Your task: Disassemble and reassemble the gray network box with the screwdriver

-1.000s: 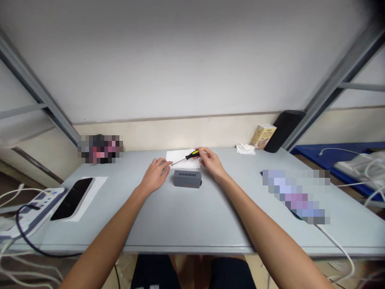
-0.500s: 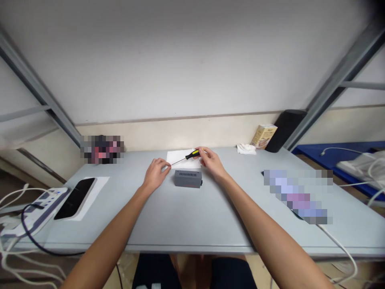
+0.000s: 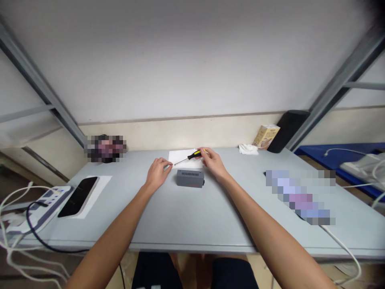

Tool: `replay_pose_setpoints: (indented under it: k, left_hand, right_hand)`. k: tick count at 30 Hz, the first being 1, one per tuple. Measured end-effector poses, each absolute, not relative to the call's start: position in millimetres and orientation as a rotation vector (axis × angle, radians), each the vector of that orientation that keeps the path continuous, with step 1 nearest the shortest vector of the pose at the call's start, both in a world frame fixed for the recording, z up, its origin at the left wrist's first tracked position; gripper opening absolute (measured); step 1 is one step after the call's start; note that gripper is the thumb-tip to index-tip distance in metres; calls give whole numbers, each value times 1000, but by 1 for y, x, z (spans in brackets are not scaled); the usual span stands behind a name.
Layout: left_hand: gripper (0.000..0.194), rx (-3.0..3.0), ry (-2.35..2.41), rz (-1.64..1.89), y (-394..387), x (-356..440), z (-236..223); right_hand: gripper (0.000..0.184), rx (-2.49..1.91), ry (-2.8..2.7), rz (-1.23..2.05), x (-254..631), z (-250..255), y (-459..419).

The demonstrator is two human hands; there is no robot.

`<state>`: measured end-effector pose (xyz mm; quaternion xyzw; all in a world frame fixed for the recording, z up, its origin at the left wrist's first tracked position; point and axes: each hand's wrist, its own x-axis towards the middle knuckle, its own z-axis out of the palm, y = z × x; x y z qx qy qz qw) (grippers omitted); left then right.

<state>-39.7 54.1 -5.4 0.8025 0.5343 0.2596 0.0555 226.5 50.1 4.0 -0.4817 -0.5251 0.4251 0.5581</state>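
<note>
A small grey metal box point(image 3: 190, 178) with vent slots lies on the grey table point(image 3: 186, 212), between my hands. My right hand point(image 3: 212, 162) is closed on a screwdriver point(image 3: 190, 157) with a black and yellow handle, its thin shaft pointing left over a white sheet of paper point(image 3: 184, 158). My left hand point(image 3: 159, 172) rests left of the box, fingers curled in a pinch near the screwdriver tip. Whatever the pinch holds is too small to see.
A dark phone point(image 3: 78, 191) lies on white paper at the left, beside a power strip point(image 3: 37, 206) with cables. At the back right are a crumpled white cloth point(image 3: 248, 149), a small carton point(image 3: 266, 137) and a black object point(image 3: 287, 130). A white cable point(image 3: 341, 245) trails off the right edge.
Both hands stay almost still by the box. My left fingers have curled a little closer to the screwdriver tip. The head view has drifted slightly.
</note>
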Motion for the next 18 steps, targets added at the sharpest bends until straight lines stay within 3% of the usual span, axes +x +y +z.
replay_pose_setpoints:
  k: [18]
  left_hand:
    - [17, 2381, 1522, 933, 49, -35, 0]
  right_hand:
    - [59, -1080, -1219, 1045, 228, 13, 47]
